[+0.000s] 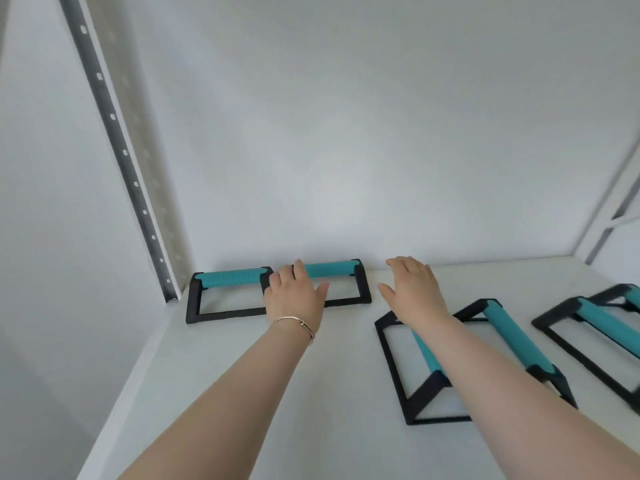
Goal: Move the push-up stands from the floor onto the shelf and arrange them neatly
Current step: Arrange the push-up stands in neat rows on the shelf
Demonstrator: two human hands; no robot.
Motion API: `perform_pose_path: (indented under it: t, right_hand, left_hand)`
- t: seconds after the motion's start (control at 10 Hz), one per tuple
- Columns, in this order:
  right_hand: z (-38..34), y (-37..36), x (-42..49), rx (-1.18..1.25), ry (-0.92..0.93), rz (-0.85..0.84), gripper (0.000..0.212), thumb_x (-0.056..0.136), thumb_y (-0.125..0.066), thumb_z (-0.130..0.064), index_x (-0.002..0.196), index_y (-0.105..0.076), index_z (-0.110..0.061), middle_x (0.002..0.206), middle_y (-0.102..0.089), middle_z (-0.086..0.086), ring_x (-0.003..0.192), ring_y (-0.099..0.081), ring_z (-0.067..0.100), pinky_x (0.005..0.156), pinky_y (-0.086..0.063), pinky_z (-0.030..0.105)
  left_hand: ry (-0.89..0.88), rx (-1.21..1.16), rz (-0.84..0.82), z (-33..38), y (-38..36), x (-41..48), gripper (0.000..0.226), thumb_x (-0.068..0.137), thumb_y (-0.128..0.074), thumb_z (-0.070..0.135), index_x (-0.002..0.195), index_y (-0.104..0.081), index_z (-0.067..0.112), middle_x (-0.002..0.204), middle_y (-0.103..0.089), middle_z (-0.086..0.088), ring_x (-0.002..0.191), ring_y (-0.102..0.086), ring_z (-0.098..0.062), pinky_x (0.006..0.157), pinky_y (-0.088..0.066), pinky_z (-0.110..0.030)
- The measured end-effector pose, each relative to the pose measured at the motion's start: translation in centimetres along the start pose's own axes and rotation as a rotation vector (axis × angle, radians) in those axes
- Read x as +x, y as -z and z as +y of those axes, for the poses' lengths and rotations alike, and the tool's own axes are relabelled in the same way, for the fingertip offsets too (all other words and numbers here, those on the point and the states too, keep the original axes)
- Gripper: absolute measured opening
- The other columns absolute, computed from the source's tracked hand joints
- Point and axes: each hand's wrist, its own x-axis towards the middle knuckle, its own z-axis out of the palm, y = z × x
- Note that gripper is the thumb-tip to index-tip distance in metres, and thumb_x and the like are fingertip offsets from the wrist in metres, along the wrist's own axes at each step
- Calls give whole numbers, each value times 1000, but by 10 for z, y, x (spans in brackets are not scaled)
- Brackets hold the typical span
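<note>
Two push-up stands with black frames and teal handles stand end to end along the shelf's back wall: one (228, 277) at the left corner, another (332, 268) to its right. My left hand (294, 294) lies flat on the left end of that second stand, fingers over the handle, thumb spread away. My right hand (414, 289) is open with its fingers apart, above the shelf near the back wall. Under my right forearm sits an angled stand (424, 355), partly hidden. A fourth stand (512, 336) lies close beside it. Another (602, 320) is at the right edge.
The white shelf board (263, 393) runs to a white back wall. A perforated grey metal upright (135, 183) rises at the left back corner. White frame bars (609, 223) stand at the right. One more stand (633, 292) is cut off by the right edge.
</note>
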Motion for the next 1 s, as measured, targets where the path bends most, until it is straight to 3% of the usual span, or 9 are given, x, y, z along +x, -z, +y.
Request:
perform_pose_path:
  t: [0.1, 0.3, 0.4, 0.5, 0.6, 0.7, 0.8, 0.9, 1.0]
  right_hand:
    - [49, 22, -34, -33, -119, -48, 60, 96, -49, -43, 146, -35, -13, 149, -41, 8, 138, -33, 27, 116, -22, 41]
    - [105, 37, -63, -134, -281, -131, 65, 93, -48, -52, 146, -29, -19, 147, -39, 10, 133, -34, 32, 110, -27, 48]
    - [120, 38, -67, -137, -344, -170, 66, 90, -51, -55, 142, -30, -21, 141, -39, 8, 124, -38, 34, 97, -35, 47]
    - [132, 38, -65, -5, -418, -235, 70, 87, -59, -54, 137, -28, -17, 133, -36, 9, 107, -49, 33, 73, -43, 40]
    - [145, 36, -58, 151, -475, -278, 71, 81, -70, -50, 127, -30, -13, 115, -48, 11, 81, -52, 29, 63, -43, 35]
    - [153, 34, -53, 217, -498, -296, 73, 78, -72, -52, 121, -30, -11, 99, -57, 7, 89, -59, 30, 63, -44, 35]
    - [155, 33, -50, 256, -472, -331, 67, 75, -74, -55, 102, -29, -12, 87, -51, 4, 79, -55, 28, 63, -46, 34]
    - [154, 37, -47, 245, -417, -373, 66, 75, -72, -58, 100, -33, -11, 89, -54, 6, 80, -56, 29, 64, -45, 33]
    - [149, 42, -44, 232, -284, -374, 59, 80, -65, -60, 99, -40, -10, 92, -59, 8, 81, -65, 31, 60, -43, 31]
  left_hand:
    - [22, -55, -101, 57, -3, -34, 62, 93, -37, 60, 128, -39, 9, 127, -48, -12, 116, -43, -30, 92, -40, -38]
    - [109, -147, -255, 139, -20, -64, 69, 88, -41, 66, 123, -40, 7, 121, -46, -14, 112, -44, -32, 88, -42, -39]
    - [195, -183, -310, 164, -28, -70, 73, 85, -48, 67, 125, -37, 7, 124, -44, -14, 113, -45, -32, 88, -44, -41]
    - [287, -232, -355, 186, -40, -79, 80, 81, -58, 64, 129, -34, 5, 126, -43, -14, 114, -50, -33, 91, -48, -42]
    - [409, -361, -376, 198, -46, -82, 81, 78, -69, 52, 130, -31, 3, 126, -44, -15, 104, -57, -32, 90, -51, -43]
    - [466, -438, -358, 198, -49, -83, 74, 81, -70, 47, 127, -33, 2, 121, -56, -16, 102, -60, -32, 88, -52, -42]
    - [445, -400, -306, 192, -45, -86, 64, 85, -65, 44, 129, -43, 3, 103, -57, -15, 95, -62, -32, 77, -52, -38]
    - [214, -131, -445, 177, -34, -85, 55, 90, -61, 29, 140, -39, 21, 112, -48, -16, 88, -56, -27, 64, -46, -28]
    - [279, -221, -400, 147, -13, -82, 47, 86, -61, 49, 111, -50, 10, 86, -60, -4, 63, -69, -18, 49, -53, -28]
